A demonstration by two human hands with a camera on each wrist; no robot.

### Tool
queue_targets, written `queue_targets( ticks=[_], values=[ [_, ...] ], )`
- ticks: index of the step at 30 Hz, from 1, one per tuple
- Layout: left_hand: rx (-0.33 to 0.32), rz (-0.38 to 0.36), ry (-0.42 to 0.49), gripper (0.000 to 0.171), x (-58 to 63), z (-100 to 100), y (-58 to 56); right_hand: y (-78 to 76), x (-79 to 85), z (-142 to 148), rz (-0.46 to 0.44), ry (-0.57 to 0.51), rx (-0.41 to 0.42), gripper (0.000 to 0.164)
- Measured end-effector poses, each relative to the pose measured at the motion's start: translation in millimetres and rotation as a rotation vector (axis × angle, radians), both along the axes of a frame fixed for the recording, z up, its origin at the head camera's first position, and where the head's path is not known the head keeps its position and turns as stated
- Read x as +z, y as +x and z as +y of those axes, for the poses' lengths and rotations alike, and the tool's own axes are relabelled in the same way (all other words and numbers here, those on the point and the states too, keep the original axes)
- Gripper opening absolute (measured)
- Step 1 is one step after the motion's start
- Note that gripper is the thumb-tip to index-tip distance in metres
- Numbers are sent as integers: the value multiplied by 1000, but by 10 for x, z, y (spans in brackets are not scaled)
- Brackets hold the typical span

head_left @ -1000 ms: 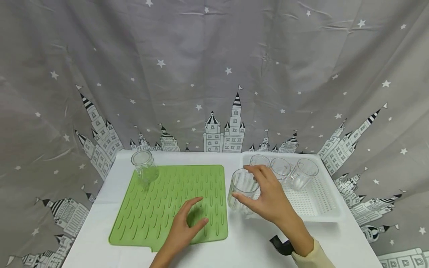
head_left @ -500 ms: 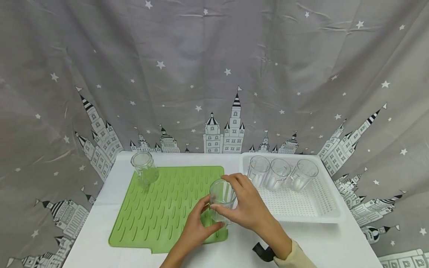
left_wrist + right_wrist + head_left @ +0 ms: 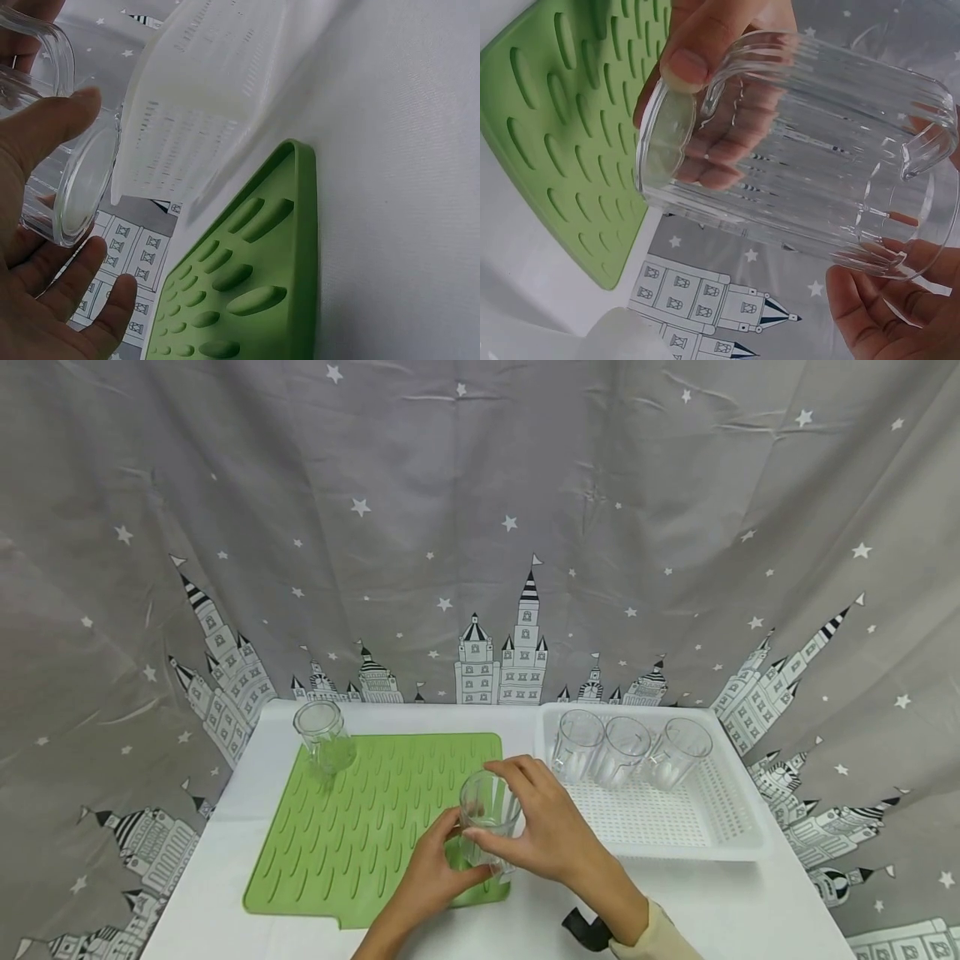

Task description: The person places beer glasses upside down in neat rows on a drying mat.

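Note:
A clear glass mug (image 3: pixel 489 802) is held rim up over the right front part of the green ridged mat (image 3: pixel 390 777). My right hand (image 3: pixel 551 822) grips it near the rim from the right. Low on its left side my left hand (image 3: pixel 435 872) holds it, the thumb (image 3: pixel 64 124) close to the handle and base. In the right wrist view the mug's ribbed wall (image 3: pixel 802 165) and its handle (image 3: pixel 930 142) show, with right-hand fingers (image 3: pixel 885 300) at the rim. Another glass mug (image 3: pixel 324 739) stands at the mat's far left corner.
A white perforated basket (image 3: pixel 738 839) stands at the right, with three clear glasses (image 3: pixel 626 747) along its back. White cloth (image 3: pixel 525 927) covers the table. Behind it hangs a grey curtain (image 3: pixel 480 485) printed with castles and stars. A black strap (image 3: pixel 587 931) lies by the right wrist.
My right hand has carried the mug leftward from beside the basket to over the mat. The left hand has moved right and taken hold of its lower part; both then shifted slightly nearer.

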State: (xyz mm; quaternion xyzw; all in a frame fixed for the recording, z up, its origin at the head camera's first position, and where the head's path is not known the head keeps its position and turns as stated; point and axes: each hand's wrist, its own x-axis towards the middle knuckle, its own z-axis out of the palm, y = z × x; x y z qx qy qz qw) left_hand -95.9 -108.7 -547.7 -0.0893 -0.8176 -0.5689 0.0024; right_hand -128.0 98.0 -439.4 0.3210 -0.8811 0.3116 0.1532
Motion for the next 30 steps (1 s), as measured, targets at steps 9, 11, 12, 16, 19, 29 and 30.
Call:
queue_targets(
  ticks=[9, 11, 12, 16, 19, 29, 30],
  values=[
    [2, 6, -8, 83, -28, -55, 12, -5, 35, 50, -35, 21, 18, 75],
    [23, -4, -13, 83, -27, -77, 22, -4, 37, 71, -53, 39, 16, 73],
    [33, -7, -14, 84, -25, -89, 24, -5, 37, 82, -63, 46, 15, 73],
    [53, 1, -28, 86, -10, -135, 33, -12, 17, 145, -102, 58, 9, 71],
    [40, 29, -22, 87, 1, -168, 42, -13, -15, 208, -133, 51, 9, 70],
    [32, 92, 23, 77, 105, -288, 66, -3, -93, 347, -300, 47, -35, 71],
    [37, 100, 35, 77, 127, -299, 67, -4, -98, 355, -309, 46, -39, 72]
  ],
)
